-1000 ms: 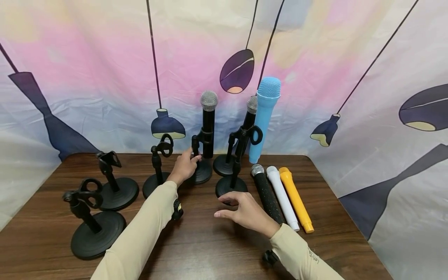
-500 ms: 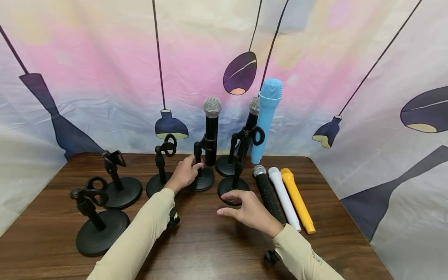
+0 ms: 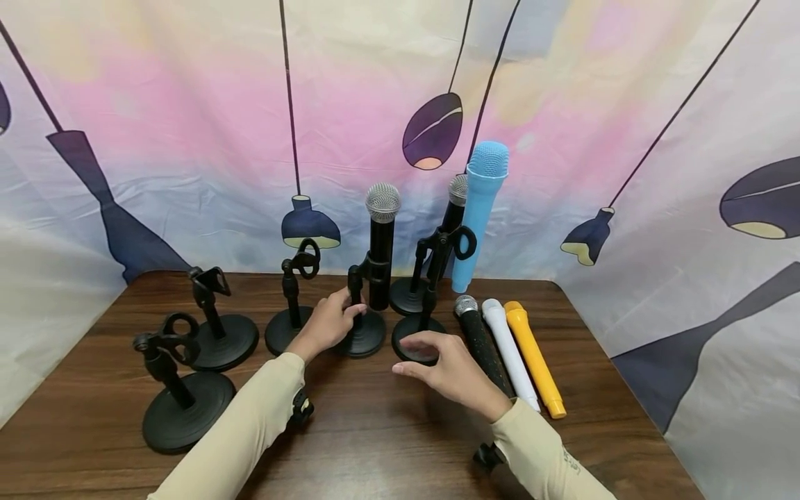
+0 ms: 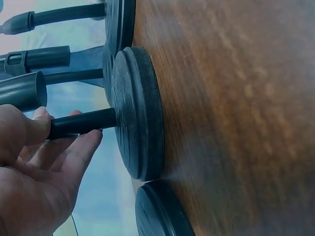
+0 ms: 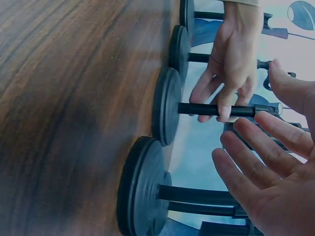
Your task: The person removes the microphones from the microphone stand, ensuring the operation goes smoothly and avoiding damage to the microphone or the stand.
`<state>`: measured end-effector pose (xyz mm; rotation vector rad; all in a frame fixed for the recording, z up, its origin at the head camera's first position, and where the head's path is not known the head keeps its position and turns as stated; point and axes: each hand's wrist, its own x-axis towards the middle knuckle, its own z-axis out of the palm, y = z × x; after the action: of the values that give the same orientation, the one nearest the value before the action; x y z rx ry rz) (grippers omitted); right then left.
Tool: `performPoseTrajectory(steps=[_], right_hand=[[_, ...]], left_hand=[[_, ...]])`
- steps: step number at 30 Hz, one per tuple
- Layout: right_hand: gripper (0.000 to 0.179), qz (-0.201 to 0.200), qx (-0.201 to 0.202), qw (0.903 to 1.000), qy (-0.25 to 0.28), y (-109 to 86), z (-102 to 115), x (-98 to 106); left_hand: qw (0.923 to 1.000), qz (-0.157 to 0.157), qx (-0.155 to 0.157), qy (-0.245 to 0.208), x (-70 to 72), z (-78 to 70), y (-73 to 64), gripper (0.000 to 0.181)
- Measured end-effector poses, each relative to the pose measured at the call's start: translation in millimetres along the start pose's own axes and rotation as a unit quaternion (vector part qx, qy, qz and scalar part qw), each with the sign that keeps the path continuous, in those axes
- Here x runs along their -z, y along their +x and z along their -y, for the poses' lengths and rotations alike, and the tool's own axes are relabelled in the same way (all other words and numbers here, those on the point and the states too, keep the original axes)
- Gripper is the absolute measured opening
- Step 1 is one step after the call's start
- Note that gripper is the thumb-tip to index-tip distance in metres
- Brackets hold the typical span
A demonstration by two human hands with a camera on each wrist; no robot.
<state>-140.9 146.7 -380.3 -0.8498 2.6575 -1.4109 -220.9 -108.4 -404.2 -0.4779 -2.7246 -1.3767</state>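
Observation:
My left hand point(image 3: 328, 323) grips the upright pole of a black desktop microphone stand point(image 3: 369, 338). This stand's clip bears a black microphone point(image 3: 380, 239) with a silver mesh head, pointing up. In the left wrist view, the thumb and fingers wrap the pole point(image 4: 101, 119) above the round base point(image 4: 138, 115), which sits on the table. My right hand point(image 3: 453, 368) hovers with fingers spread and thumb apart, holding nothing, in front of another stand point(image 3: 430, 298) with an empty ring clip. The right wrist view shows the right palm point(image 5: 275, 196) facing the stands.
Three stands with empty clips stand left: a front one point(image 3: 181, 410), one behind point(image 3: 225, 340), one nearer the middle point(image 3: 287, 326). A light blue microphone point(image 3: 478, 215) tilts upright at back right, beside another black microphone point(image 3: 455, 215). Black point(image 3: 481, 347), white point(image 3: 509, 354) and yellow point(image 3: 534, 357) microphones lie right.
My left hand has drawn the stand with its black microphone across the table towards me. The right hand keeps nearly the same place and pose. The head view has shifted slightly.

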Motion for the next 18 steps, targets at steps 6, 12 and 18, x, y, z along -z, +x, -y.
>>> performPoseTrajectory(steps=[6,12,18], right_hand=[[0.038,-0.027,0.017,0.9994,-0.013,3.1,8.2,5.0],[0.037,-0.059,0.04,0.9971,-0.025,6.5,16.0,8.3],[0.039,-0.087,0.038,0.9954,-0.015,11.6,24.0,8.9]], left_hand=[[0.9999,0.011,-0.006,0.002,1.0,-3.3,-10.6,0.009],[0.9997,0.021,-0.007,0.003,1.6,-6.0,-22.9,0.008],[0.9993,0.035,-0.013,0.007,3.0,-9.6,-37.0,0.008]])
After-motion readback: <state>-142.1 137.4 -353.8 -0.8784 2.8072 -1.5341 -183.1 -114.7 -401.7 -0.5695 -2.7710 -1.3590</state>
